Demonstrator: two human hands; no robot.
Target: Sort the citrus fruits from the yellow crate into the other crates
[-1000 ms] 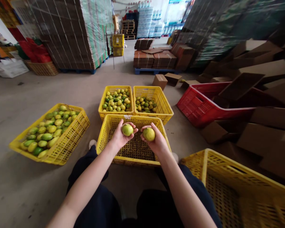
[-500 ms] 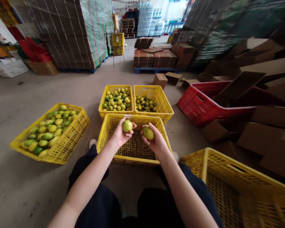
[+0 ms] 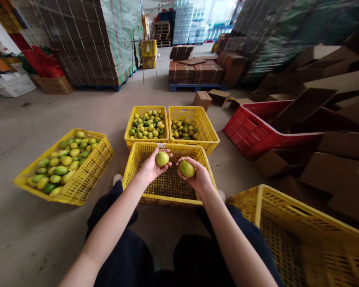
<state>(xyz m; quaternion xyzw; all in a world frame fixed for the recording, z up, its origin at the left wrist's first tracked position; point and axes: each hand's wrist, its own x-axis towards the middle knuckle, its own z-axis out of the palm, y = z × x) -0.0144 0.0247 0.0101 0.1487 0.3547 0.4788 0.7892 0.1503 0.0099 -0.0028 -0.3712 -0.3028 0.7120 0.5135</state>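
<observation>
On the warehouse floor: a seated person works among yellow crates.
Room: concrete floor (image 3: 32, 119), wrapped pallet stacks (image 3: 86, 40), loose cardboard boxes (image 3: 332, 95), a red crate (image 3: 251, 131).
Crates: a near crate (image 3: 131, 175) with nothing visible in it sits under the hands; two far crates (image 3: 146, 111) and a left crate (image 3: 86, 171) hold fruit.
Change: both hands have edged up and forward over the near crate; each fruit has been turned slightly, which reads as checking them over.
Left hand (image 3: 151, 167): fingers curled under a yellow-green fruit (image 3: 162, 158).
Right hand (image 3: 199, 175): fingers wrapped round a second fruit (image 3: 187, 168).
</observation>
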